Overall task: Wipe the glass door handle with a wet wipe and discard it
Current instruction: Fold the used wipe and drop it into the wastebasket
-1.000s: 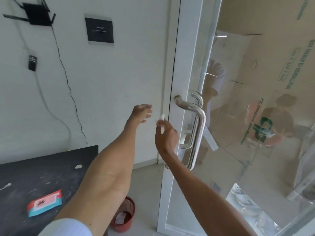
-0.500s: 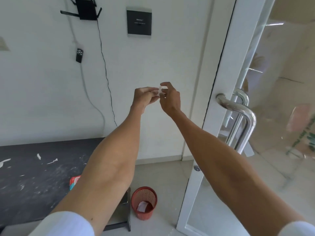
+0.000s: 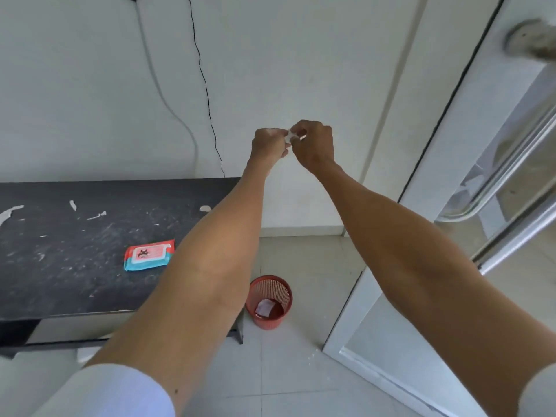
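Having left the handle (image 3: 529,40) a second ago, left hand (image 3: 268,145) and right hand (image 3: 314,145) now pinch the wipe (image 3: 290,136) between closed fingertips above the bin (image 3: 268,300), indicating disposal follows.

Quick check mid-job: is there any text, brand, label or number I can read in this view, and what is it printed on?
No text here is legible.
Wet wipe pack on the black table: a printed label with a dark graphic, too blurred to read.
Paper scrap in the red basket: no readable marks.
Wipe pinched between the left hand and right hand: plain white.
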Motion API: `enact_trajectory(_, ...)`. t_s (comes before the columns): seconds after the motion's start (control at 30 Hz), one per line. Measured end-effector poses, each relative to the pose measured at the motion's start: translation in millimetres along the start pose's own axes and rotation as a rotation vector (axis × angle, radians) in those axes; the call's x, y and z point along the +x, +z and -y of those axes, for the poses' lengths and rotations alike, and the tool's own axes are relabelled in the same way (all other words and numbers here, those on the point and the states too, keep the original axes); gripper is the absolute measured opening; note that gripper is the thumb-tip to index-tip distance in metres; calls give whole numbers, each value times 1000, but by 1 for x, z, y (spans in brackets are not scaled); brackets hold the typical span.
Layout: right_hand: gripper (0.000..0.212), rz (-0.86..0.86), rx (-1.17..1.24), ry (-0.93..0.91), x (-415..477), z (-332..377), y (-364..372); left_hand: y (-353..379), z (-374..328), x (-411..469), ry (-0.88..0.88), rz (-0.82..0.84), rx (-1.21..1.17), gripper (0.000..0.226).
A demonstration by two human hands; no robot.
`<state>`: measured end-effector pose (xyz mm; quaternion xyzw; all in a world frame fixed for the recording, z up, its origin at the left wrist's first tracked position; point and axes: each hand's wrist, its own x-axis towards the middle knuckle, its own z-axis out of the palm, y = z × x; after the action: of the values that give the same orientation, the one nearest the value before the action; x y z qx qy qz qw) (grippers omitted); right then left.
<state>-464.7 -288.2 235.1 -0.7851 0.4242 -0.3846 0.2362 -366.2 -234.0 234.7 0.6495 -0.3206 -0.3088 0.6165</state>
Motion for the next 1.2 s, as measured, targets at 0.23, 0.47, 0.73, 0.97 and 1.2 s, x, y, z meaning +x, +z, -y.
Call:
enact_trajectory(0.23,27,92,31,56,-57,-115,89,27,164,9,-34,41,172,17)
enact_trajectory(0.47,26,136,40,80,-127,-262,222,34,377,12,115,-97,377,22)
enact_trajectory(0.73,24,223,-101,70,-201,-423,395,21,618,29,12,-287,446,17)
enact_trajectory(0.97,29,393,-188,71,-265,-516,498,14,755,30,-60,-233,611,17)
enact_trajectory(1.2,32,517,-210,175,-299,-555,533,17,810,29,-126,-182,669,20)
